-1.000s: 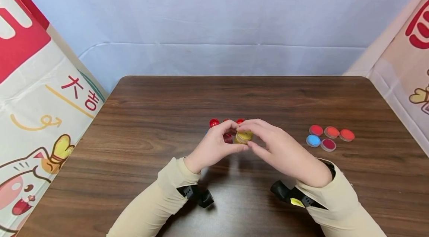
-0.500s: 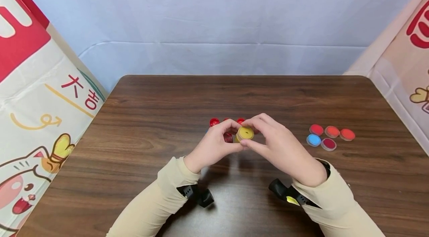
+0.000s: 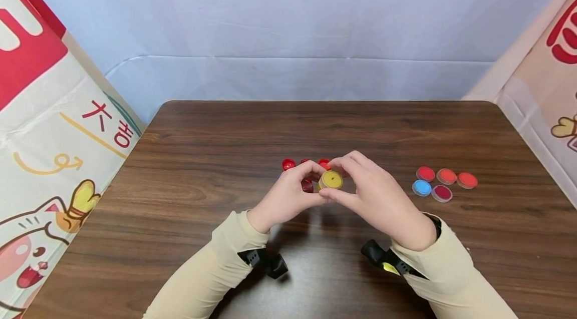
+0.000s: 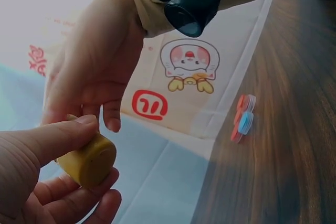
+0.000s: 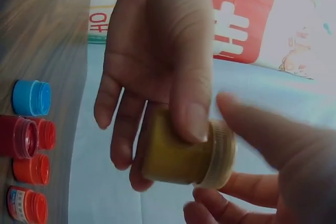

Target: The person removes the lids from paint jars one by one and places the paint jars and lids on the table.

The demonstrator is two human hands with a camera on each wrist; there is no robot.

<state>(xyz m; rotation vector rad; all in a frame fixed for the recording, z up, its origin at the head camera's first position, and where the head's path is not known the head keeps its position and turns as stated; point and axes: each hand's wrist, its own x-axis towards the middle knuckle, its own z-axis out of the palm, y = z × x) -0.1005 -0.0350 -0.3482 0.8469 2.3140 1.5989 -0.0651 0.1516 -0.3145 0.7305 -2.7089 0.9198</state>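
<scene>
My left hand grips a small yellow paint jar between thumb and fingers, held up over the table and tilted. Its ribbed lid is on the jar's end and faces up toward the head camera. Around that lid curl the thumb and fingers of my right hand. In the right wrist view the right thumb is blurred and stands slightly off the lid's rim, while the fingers lie under it. The left wrist view shows the bottom of the jar, with the left thumb across its side.
Behind my left hand stand uncapped paint jars: a blue jar, a dark red jar and several red or orange ones, such as the red jar. To the right lie several loose lids, including a blue lid, on the wooden table.
The yellow jar's lid has tipped to face the head camera more and shifted slightly right. My right hand has turned around the lid; the left hand keeps its grip nearly still.
</scene>
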